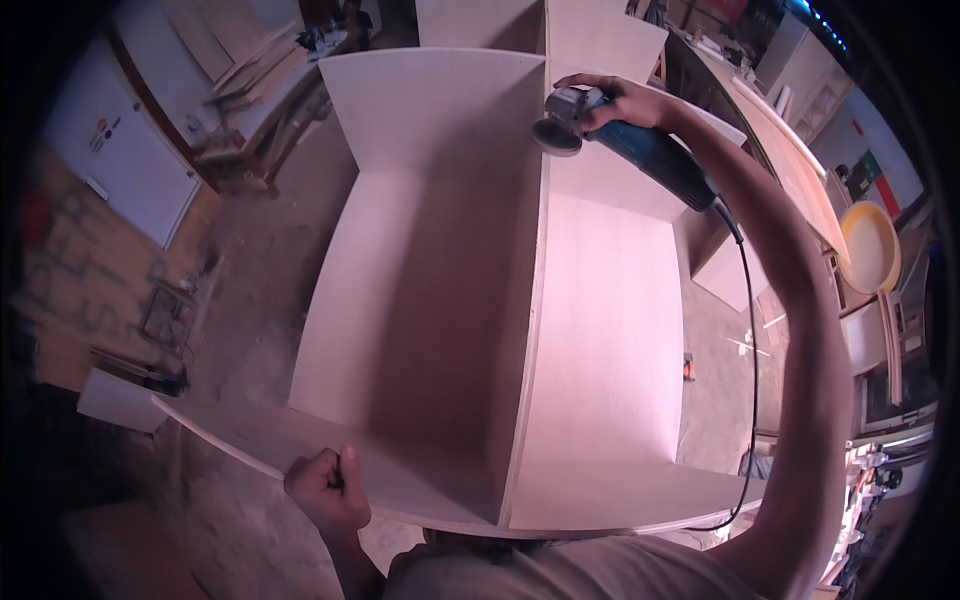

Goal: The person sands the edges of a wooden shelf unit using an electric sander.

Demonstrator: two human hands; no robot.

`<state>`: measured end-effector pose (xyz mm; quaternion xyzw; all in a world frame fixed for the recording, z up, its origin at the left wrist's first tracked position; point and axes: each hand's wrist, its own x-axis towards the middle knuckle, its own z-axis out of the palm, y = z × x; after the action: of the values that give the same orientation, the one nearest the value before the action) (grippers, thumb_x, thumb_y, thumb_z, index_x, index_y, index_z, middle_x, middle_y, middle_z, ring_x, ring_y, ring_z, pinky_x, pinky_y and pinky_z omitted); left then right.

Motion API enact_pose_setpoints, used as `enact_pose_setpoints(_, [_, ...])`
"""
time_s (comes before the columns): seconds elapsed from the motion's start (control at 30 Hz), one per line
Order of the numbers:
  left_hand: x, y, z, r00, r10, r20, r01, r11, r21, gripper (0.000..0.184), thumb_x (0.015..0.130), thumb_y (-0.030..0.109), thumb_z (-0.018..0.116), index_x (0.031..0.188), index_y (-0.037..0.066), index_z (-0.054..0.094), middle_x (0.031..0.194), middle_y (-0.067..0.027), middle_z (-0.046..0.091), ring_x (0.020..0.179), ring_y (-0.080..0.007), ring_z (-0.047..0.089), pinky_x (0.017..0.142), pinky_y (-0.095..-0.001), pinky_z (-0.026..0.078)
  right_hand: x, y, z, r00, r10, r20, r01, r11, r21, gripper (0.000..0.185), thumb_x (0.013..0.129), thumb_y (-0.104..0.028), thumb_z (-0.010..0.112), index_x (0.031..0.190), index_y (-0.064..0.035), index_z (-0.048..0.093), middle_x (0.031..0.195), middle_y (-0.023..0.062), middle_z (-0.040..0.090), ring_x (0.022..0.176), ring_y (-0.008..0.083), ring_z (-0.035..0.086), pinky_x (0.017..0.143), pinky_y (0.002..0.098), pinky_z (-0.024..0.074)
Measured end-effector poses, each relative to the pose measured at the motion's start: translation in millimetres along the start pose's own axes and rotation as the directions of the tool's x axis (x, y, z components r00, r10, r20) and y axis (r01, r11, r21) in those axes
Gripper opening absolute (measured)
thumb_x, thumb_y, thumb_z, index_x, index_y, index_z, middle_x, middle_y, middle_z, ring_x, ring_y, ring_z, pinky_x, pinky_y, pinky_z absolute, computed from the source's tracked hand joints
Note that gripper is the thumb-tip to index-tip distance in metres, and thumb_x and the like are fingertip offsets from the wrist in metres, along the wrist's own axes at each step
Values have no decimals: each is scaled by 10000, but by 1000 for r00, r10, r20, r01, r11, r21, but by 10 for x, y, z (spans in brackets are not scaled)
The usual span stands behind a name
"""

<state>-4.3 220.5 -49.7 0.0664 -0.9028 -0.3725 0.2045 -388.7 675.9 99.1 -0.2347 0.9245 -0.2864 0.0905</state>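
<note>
The right hand's (630,103) grip is closed around an angle grinder (645,152), its disc (556,139) at the far end of the plywood cabinet's central divider (520,330). Left of that divider, the left hand (330,488) curls at the near panel's (250,432) edge; whether its grip clasps it, I cannot tell. Right of the divider hangs the power cord (754,340).

The cabinet (430,110) is washed in pinkish light, strongest in its right bay (610,340), while a broad, soft-edged shadow is cast across the left bay (440,320). The lower left is sunk in gloom, and small points of blue glare are thrown by lights (822,25) at upper right. Straight edges are bowed by the wide lens, the view is ringed by black, and the wall lettering (95,265) is left soft and dim.
</note>
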Motion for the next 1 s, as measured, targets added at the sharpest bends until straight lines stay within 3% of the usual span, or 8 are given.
enact_pose_setpoints(0.1, [51,27,7,995,95,-8,-95,996,-3,490,957,170,647,587,22,363,490,-84,282,472,-191,271,501,-404,178,41,359,-150,984,12,-176,-17,1000,-22,767,733,-299,785,1450,-134,569,1266,117,664,1152,228,623,1031,347,476])
enact_pose_setpoints(0.23, [71,11,16,976,204,-81,-203,979,19,484,947,158,657,578,30,370,484,-74,295,478,-179,278,505,-397,183,-625,178,-308,943,54,-328,-40,998,47,841,715,-329,818,1490,-160,536,1293,116,647,1187,246,610,1066,351,448])
enact_pose_setpoints(0.33, [91,-17,106,948,236,-213,-249,968,-32,486,937,141,662,569,42,361,486,-73,308,480,-190,280,509,-394,185,-1266,-205,-431,920,-21,-391,-31,992,-126,841,703,-287,826,1487,-174,540,1300,128,637,1158,250,616,1046,358,461])
enact_pose_setpoints(0.5, [85,38,113,919,285,-272,-312,948,-64,475,924,111,660,567,60,350,493,-66,316,472,-210,294,506,-390,194,-2412,-1137,-389,823,112,-557,-177,982,-66,816,710,-239,806,1483,-184,552,1351,131,626,1181,260,619,1038,360,478])
enact_pose_setpoints(0.6, [125,-81,65,759,547,-354,-626,763,-161,437,905,97,652,576,76,365,492,-47,357,452,-206,360,499,-367,235,-3032,-1637,-232,741,115,-661,-207,976,-63,834,718,-229,780,1512,-184,529,1363,149,607,1197,239,618,988,326,499])
enact_pose_setpoints(0.73, [5,-459,-347,682,668,-296,-698,476,-535,369,863,137,642,583,97,405,516,-29,473,431,-182,466,492,-318,301,-3745,-2315,411,467,188,-864,-348,937,16,738,815,-233,757,1515,-179,529,1365,141,608,1197,220,608,994,319,485])
enact_pose_setpoints(0.8, [11,-686,-758,663,651,-369,-724,434,-537,369,877,215,646,586,91,455,489,-10,487,411,-157,474,480,-301,306,-4014,-2670,887,297,277,-914,-378,913,153,662,872,-237,714,1505,-159,538,1371,141,604,1219,230,596,1029,330,462])
enact_pose_setpoints(1.0, [222,-1851,-1962,748,574,-332,-634,473,-611,337,809,259,714,571,75,562,462,6,471,405,-159,502,470,-275,302,-4650,-2814,2291,-171,411,-896,7,910,416,613,954,-366,665,1447,-23,540,1256,161,652,1063,248,668,914,342,551])
